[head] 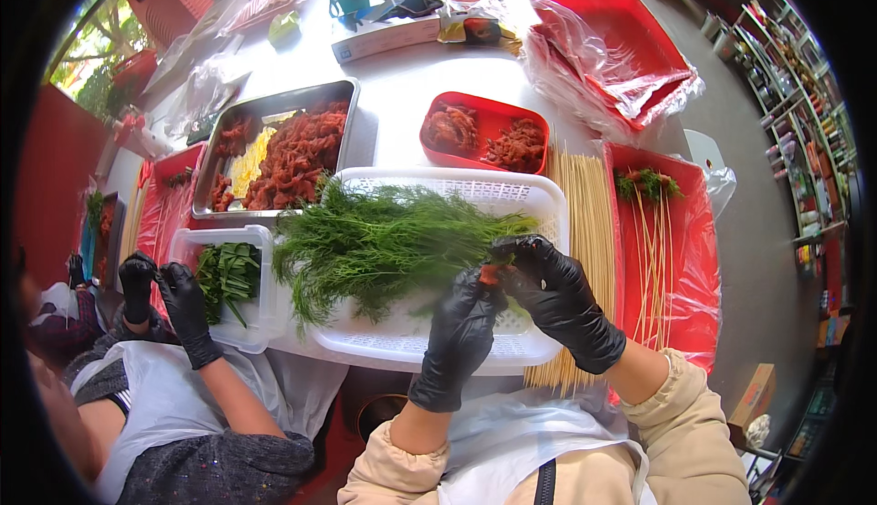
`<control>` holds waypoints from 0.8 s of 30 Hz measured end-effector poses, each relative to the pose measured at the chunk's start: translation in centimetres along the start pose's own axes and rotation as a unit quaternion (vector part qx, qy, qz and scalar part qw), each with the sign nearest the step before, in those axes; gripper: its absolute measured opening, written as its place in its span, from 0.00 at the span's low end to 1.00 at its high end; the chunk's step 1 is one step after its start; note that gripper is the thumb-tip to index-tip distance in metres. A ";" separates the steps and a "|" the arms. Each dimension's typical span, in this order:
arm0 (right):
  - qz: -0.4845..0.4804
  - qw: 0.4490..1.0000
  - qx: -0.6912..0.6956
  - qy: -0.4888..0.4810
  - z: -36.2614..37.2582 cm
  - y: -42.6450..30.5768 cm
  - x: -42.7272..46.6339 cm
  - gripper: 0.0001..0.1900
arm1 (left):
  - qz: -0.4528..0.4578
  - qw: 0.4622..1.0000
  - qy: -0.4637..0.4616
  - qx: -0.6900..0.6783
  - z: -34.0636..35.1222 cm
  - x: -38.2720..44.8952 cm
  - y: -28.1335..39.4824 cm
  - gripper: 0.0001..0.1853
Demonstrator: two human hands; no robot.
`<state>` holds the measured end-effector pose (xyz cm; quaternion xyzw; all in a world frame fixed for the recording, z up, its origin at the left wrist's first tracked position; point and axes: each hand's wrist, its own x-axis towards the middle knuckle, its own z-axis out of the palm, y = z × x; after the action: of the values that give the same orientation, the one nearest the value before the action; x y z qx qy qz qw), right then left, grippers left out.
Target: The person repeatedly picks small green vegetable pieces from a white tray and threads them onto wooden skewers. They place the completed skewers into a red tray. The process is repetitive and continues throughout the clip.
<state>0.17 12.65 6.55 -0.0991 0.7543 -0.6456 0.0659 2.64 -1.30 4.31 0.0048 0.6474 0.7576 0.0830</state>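
Observation:
Both hands wear black gloves and meet over the right part of a white perforated plastic basket [438,353]. My left hand [462,334] pinches a small piece of red meat [490,274] at its fingertips. My right hand [558,293] bends over the same piece from the right, its fingers closed around some green herb. Feathery dill [384,238] fills much of the basket. Bamboo skewers [582,210] lie in a thick bundle right of it. Behind the basket, a red tray [431,152] holds two heaps of marinated meat [517,145].
A red lined tray [695,251] at right holds skewers topped with meat and dill. At left are a metal tray [353,118] of meat and a clear tub [267,299] of cut greens. A co-worker's gloved hands [181,299] are beside the tub. Plastic-wrapped red trays [630,32] stand behind.

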 end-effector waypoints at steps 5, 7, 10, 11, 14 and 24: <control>-0.091 0.990 -0.105 0.025 -0.3 1.2 -1.1 0.19 | -0.009 1.000 -0.008 0.010 0.7 -0.5 -0.3 0.10; -0.122 0.983 -0.133 0.023 -0.6 0.9 -1.3 0.22 | -0.046 0.997 0.029 -0.047 1.2 -0.7 0.8 0.09; -0.109 0.989 -0.094 0.030 -0.4 0.4 -1.9 0.23 | -0.043 0.986 0.072 -0.142 1.7 -1.0 0.8 0.10; -0.095 0.993 -0.067 0.034 -0.3 0.3 -2.1 0.23 | -0.033 0.980 0.084 -0.176 1.8 -1.0 0.7 0.10; -0.024 0.998 -0.036 0.042 -1.0 -0.3 -3.3 0.22 | -0.050 0.982 0.084 -0.162 1.9 -1.0 1.0 0.09; 0.165 0.956 0.226 -0.085 -4.2 -0.5 -3.7 0.09 | 0.005 0.991 0.060 -0.121 3.9 -1.7 2.7 0.08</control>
<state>2.83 17.45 7.56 -0.0100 0.5866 -0.7683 0.2560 4.48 1.91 7.77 -0.0472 0.5550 0.8296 0.0400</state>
